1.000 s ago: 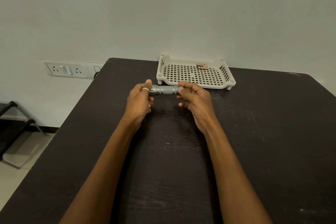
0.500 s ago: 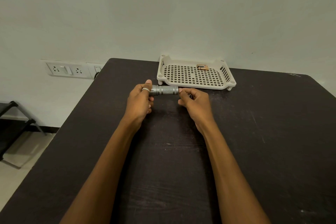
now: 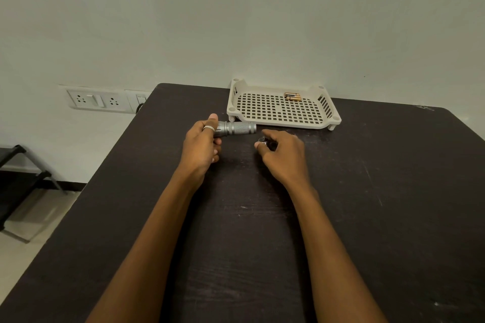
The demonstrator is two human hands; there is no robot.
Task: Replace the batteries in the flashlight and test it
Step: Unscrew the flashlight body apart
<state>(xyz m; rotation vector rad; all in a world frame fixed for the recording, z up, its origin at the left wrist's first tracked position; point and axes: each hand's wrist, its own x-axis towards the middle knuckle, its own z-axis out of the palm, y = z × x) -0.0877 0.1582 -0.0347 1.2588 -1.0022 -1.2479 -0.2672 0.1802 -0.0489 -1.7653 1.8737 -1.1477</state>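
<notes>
Left hand (image 3: 200, 144): wraps around one end of the flashlight (image 3: 235, 129); a ring sits on one finger
Flashlight: silver; lies sideways above the dark table (image 3: 367, 204), just in front of the tray (image 3: 284, 123)
Right hand (image 3: 284, 156): apart from the flashlight; fingertips pinch a small silver cap (image 3: 262, 142), low by the table
Batteries (image 3: 292, 96): a few together at the far side of the white tray with holes
Wall: sockets (image 3: 98, 100) to the left of the table
</notes>
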